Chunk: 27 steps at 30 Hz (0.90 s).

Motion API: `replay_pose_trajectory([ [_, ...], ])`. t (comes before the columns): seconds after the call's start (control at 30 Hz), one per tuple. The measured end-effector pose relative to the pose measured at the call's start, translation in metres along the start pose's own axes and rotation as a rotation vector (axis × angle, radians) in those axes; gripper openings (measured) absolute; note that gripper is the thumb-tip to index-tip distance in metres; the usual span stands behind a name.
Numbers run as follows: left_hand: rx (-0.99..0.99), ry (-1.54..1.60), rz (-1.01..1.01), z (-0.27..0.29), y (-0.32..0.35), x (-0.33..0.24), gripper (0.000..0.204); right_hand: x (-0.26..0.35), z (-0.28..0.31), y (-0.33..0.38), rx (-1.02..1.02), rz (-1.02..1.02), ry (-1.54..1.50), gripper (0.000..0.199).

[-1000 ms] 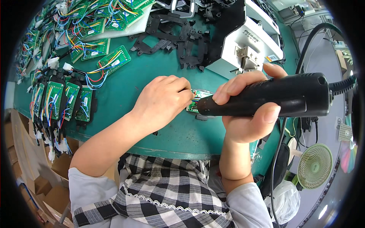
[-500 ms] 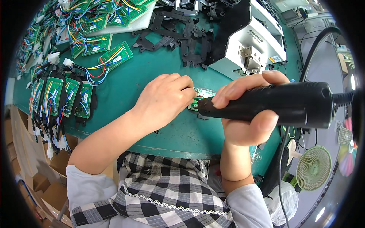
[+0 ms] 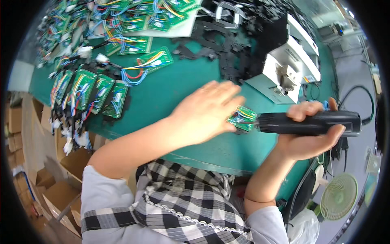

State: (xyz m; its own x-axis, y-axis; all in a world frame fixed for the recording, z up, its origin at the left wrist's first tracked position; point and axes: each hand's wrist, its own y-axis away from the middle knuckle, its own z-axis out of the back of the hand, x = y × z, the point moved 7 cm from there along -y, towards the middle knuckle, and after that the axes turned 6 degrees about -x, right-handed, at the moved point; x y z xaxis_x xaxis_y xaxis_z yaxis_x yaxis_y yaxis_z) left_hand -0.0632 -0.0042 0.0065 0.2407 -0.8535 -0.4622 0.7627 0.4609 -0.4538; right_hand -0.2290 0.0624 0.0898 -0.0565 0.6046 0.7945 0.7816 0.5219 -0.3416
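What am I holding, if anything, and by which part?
Your right hand holds a black corded tool around its mid-body; whether your left hand grips the green circuit board cannot be told.

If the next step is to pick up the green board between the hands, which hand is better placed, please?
Probably the left hand: it is close to the green board and seems to hold nothing. The right hand is wrapped around the black corded tool.

A green fan (image 3: 339, 197) is near a plastic bag (image 3: 304, 227), cardboard boxes (image 3: 59, 199) far left.
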Motion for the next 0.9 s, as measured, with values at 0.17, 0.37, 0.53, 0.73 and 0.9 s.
replay_pose_trajectory([
  [0.17, 0.244, -0.04, 0.012, -0.009, 0.002, -0.005, 0.057, -0.008, 0.019, -0.028, -0.032, -0.138, -0.085, 0.052],
  [0.37, -0.282, -0.345, 0.483, 0.181, 0.045, 0.02, 0.047, -0.019, 0.066, -0.035, -0.137, -0.217, -0.111, 0.048],
  [0.53, -0.247, -0.568, 1.039, 0.301, 0.223, 0.15, 0.045, -0.039, 0.051, -0.032, -0.25, -0.321, -0.171, 0.046],
  [0.73, -0.442, -0.725, 0.508, 0.246, 0.114, 0.056, 0.044, -0.035, 0.036, -0.021, -0.219, -0.286, -0.162, 0.046],
  [0.9, 0.181, 0.096, 0.18, 0.069, -0.003, -0.027, 0.075, -0.035, 0.014, -0.004, -0.077, -0.259, -0.302, 0.046],
])
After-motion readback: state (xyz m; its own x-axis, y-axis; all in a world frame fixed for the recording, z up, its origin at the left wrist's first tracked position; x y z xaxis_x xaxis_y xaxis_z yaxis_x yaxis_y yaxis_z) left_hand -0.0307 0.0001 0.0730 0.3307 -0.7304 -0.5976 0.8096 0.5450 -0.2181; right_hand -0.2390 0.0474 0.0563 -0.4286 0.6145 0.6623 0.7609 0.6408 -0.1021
